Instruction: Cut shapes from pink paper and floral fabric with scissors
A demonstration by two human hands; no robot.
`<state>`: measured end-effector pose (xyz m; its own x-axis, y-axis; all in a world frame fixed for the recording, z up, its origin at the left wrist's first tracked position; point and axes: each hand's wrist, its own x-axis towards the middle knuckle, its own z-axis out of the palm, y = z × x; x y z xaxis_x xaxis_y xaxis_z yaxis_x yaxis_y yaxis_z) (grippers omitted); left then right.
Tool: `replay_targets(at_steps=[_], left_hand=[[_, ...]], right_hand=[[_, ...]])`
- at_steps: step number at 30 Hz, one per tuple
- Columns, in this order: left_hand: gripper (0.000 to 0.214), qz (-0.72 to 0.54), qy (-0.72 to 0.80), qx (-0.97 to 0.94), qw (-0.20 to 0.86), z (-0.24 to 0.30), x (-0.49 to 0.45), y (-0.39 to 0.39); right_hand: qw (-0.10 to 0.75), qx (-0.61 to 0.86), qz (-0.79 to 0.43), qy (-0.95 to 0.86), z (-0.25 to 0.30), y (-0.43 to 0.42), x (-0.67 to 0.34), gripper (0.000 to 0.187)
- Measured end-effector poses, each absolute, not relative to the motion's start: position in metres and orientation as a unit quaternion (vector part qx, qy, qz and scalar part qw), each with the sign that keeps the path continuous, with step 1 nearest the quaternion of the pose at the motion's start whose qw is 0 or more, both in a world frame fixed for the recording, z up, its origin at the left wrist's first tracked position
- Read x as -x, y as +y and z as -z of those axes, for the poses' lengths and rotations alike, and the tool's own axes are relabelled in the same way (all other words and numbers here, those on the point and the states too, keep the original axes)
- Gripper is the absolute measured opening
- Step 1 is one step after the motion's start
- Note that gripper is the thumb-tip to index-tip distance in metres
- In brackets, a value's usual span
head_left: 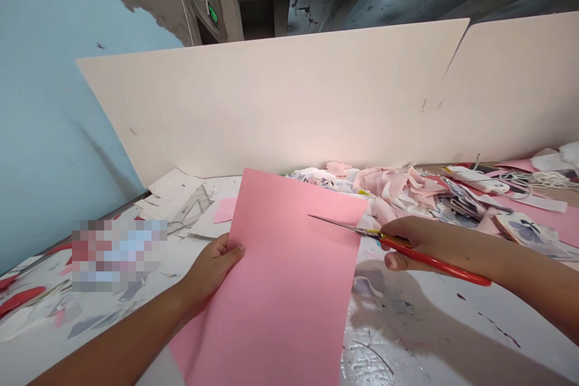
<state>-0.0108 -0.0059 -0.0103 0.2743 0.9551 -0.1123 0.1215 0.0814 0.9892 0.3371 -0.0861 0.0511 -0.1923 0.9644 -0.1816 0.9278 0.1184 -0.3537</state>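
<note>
"Sheet?"
"Pink card [271,289] at six o'clock, left-hand fingers [230,253] pinching its edge. Right-hand fingers [395,260] curl shut around red-handled scissors [434,259], tips over the card at three."
"Risk?"
"A slipping sheet could get nicked. Fabric scraps [384,184] lie at one on the bench [429,325]."

Left hand [210,271] is pinching the left edge of a sheet of pink card [271,295], thumb on top, and the sheet sits at a slight slant with its far end near the back of the table [420,325]. Right hand [420,247] grips red-handled scissors [384,238], blades nearly closed, with the tips lying over the sheet's upper right part
</note>
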Motion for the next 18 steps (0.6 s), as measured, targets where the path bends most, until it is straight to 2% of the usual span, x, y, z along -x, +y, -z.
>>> replay_targets(at_steps=[18], left_hand=[[0.021,-0.364,0.481,-0.558,0.569,0.008,0.009,-0.007]], right_hand=[[0.038,0.656,-0.191,-0.729,-0.059,-0.078,-0.315,0.039]])
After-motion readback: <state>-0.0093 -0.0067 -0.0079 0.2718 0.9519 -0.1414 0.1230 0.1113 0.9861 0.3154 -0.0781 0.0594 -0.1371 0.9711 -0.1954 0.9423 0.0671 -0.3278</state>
